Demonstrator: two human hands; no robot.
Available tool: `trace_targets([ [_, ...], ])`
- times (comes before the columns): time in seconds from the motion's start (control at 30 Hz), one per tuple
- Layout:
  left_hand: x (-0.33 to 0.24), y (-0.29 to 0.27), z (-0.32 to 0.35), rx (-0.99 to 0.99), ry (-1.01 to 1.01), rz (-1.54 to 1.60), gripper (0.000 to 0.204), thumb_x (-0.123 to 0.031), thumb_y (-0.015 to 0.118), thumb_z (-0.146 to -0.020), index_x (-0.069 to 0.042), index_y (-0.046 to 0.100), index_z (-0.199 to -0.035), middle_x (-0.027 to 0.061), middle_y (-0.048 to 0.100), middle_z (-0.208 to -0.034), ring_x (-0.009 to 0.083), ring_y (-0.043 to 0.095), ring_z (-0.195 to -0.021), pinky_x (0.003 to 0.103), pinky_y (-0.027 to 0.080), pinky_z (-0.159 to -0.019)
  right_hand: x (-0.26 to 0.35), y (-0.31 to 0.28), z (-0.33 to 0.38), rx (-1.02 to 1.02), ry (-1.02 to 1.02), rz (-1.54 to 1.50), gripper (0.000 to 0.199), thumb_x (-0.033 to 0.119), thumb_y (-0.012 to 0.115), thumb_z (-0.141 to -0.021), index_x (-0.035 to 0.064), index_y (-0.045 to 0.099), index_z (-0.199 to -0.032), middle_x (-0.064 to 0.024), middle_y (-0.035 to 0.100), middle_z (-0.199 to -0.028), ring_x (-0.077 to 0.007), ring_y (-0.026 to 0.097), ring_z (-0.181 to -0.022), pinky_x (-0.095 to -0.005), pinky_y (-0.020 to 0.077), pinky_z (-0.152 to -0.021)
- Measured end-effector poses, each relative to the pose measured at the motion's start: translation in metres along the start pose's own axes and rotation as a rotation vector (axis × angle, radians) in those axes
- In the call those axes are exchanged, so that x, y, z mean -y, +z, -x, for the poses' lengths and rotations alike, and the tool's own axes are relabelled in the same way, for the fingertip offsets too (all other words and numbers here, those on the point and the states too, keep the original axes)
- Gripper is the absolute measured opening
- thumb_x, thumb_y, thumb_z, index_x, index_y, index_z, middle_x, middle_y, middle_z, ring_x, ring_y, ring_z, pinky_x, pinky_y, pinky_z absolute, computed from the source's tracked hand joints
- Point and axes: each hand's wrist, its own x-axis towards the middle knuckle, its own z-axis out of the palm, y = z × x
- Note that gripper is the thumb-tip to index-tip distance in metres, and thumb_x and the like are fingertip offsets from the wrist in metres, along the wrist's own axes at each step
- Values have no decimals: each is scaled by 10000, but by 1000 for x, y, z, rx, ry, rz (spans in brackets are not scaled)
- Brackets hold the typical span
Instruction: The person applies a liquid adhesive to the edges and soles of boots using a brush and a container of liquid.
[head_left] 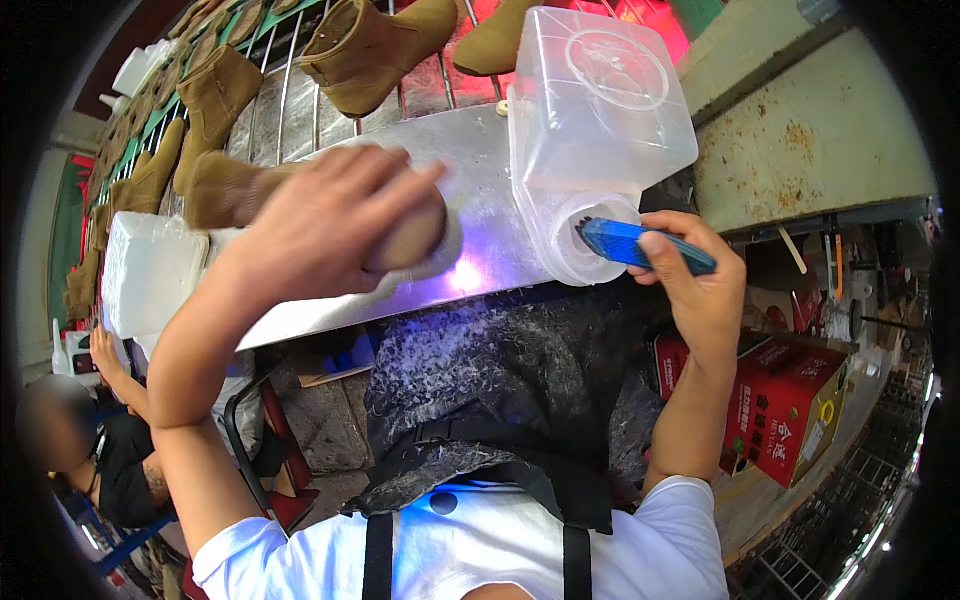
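My left hand [340,215], smeared by motion, is closed over a tan boot above the metal worktop. The boot's shaft [222,190] shows left of my wrist, and a rounded pale end pokes out past my fingers. My right hand [690,265] grips a blue-handled brush [650,248] between thumb and fingers. Its dark bristles are at the round mouth of a translucent plastic dispenser [605,110], which stands at the worktop's right end. What liquid is inside that mouth cannot be made out.
Several tan boots [375,50] lie on a metal rack behind the metal worktop [480,160]. Another translucent container [155,275] sits at the left, with a co-worker's hand [105,350] beside it. A rusty pale machine panel [810,140] and a red carton [785,410] are at the right.
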Motion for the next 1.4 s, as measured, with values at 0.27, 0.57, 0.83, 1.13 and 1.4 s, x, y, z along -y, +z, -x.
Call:
trace_targets([
  [0.27, 25, -15, 25, -931, -37, 908, 1148, -294, 869, -644, 35, 228, -1538, 303, 508, -1411, 382, 575, -1262, 490, 456, -1086, -2, 17, 8, -63, -232, 424, 180, 112, 774, -875, 19, 705, -1012, -61, 712, -784, -113, 676, -709, -294, 530, -643],
  [0.57, 11, 29, 5, -676, -15, 832, 1100, -329, 964, -628, 24, 378, -1489, 216, 453, -1487, 320, 509, -1337, 455, 409, -1122, -16, 6, 3, 52, -25, 104, 218, 133, 771, -903, -25, 709, -1041, -45, 693, -758, -64, 631, -647, -215, 498, -568],
  [0.83, 5, 40, 41, -436, -319, 795, 843, -182, 931, -697, -27, 504, -1407, 95, 629, -1315, 230, 595, -1226, 399, 438, -1090, -23, 0, 1, 113, 70, -79, 247, 107, 775, -901, -29, 692, -1090, -42, 694, -782, -69, 626, -673, -211, 490, -587],
  [1.13, 8, 41, 51, -478, -337, 712, 903, -220, 969, -651, -27, 514, -1407, 84, 609, -1363, 238, 561, -1277, 425, 378, -1146, -23, -16, -14, 274, 148, -106, 212, 83, 757, -907, -39, 694, -1069, -58, 696, -801, -96, 639, -661, -227, 520, -594],
  [1.4, -1, 42, 54, -392, -269, 524, 797, -386, 832, -776, -52, 515, -1427, 87, 601, -1381, 259, 546, -1293, 435, 347, -1180, -25, -15, -7, 55, 499, -504, 187, 129, 739, -916, -28, 684, -1001, -102, 708, -820, -148, 661, -602, -253, 532, -503],
])
